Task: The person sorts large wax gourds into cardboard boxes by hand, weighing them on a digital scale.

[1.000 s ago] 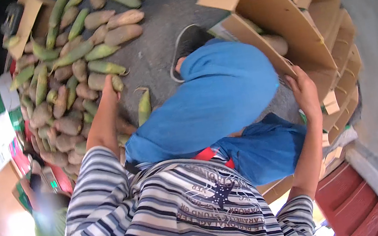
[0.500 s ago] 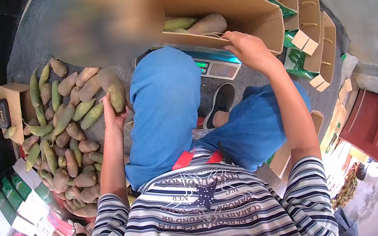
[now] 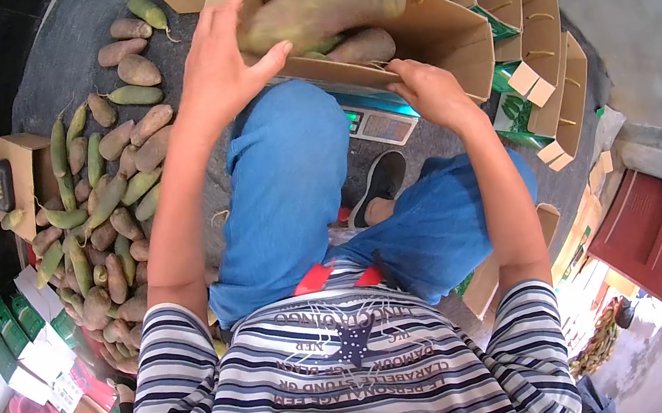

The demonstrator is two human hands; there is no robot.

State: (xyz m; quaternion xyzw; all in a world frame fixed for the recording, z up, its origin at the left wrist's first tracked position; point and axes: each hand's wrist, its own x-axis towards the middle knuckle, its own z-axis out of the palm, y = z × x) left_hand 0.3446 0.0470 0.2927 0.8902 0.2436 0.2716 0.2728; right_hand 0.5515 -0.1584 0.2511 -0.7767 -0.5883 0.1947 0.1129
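Observation:
A large, motion-blurred green radish (image 3: 324,8) lies lengthwise in the mouth of a long cardboard box (image 3: 451,33). My left hand (image 3: 219,72) is at the box's left end, with fingers stretched up and thumb spread beside the radish's near end. The hand looks sharp while the radish is smeared. My right hand (image 3: 432,89) grips the box's near edge. Below the blurred radish, a brownish radish (image 3: 364,47) rests inside. Under the box sits a scale (image 3: 379,124) with a lit green display, partly hidden by the box and my knee.
Many green and brown radishes (image 3: 107,200) are heaped on the floor to my left. Several open cardboard boxes (image 3: 544,39) with yellow handles line the right. A small carton (image 3: 25,183) stands behind the heap.
My left hand has gone from the heap up to the box's left end, and the large radish has come over the box. A blurred patch at upper left is gone. My right hand stays at the edge.

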